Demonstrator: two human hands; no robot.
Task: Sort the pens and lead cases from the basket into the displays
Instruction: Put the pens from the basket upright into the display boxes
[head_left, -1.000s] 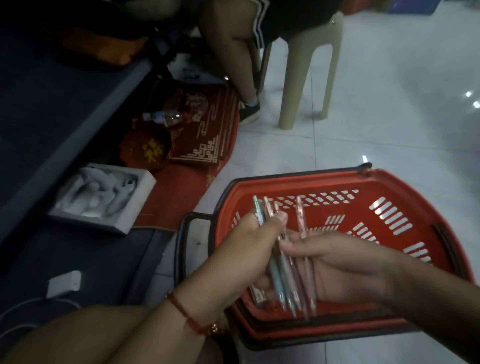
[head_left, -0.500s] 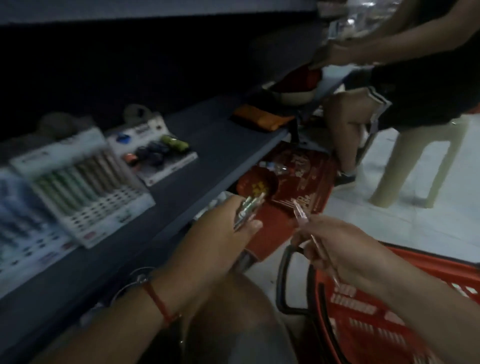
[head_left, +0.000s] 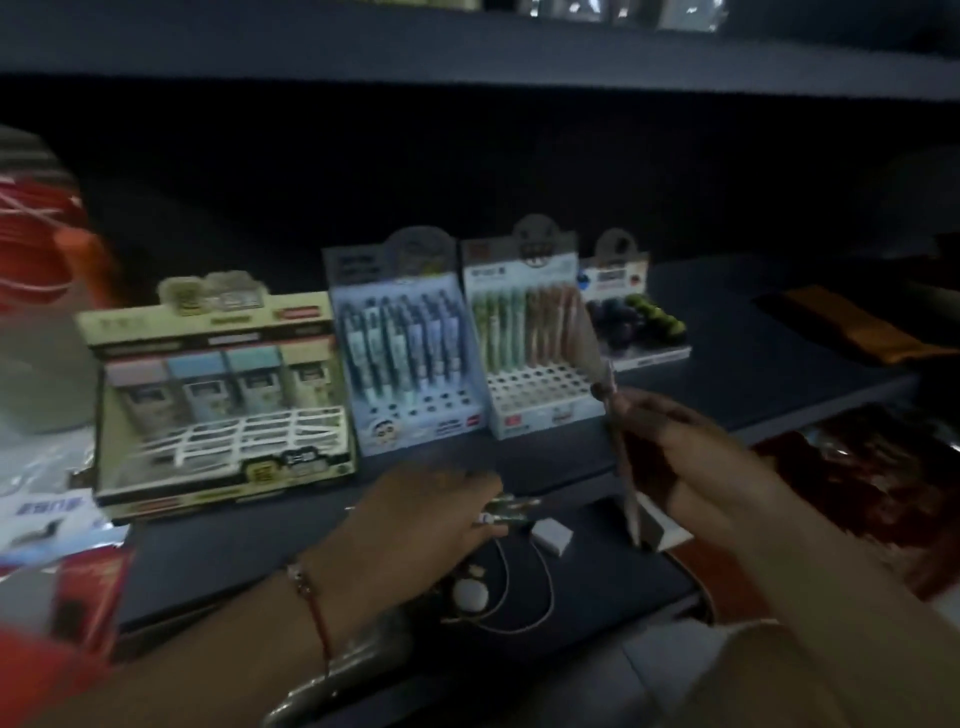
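Observation:
My left hand (head_left: 415, 525) is shut on a small bundle of pens (head_left: 506, 506) low in front of the shelf. My right hand (head_left: 696, 462) holds a single pinkish pen (head_left: 618, 447) upright, its top just in front of the green-and-pink pen display (head_left: 530, 332). Left of that display stands a blue pen display (head_left: 405, 338), and further left a cream lead-case display (head_left: 218, 395). The basket is out of view.
A small display of dark and green round items (head_left: 634, 322) stands right of the pen displays on the dark shelf (head_left: 753, 364). A white charger block (head_left: 550, 535) with its cable (head_left: 519, 587) lies below my hands. Red packaging (head_left: 857, 478) sits lower right; an orange cloth (head_left: 852, 327) lies far right.
The view swung from the red basket on the floor to the shelf displays. My right hand took one pen out of the bundle and raised it toward the green-and-pink display.

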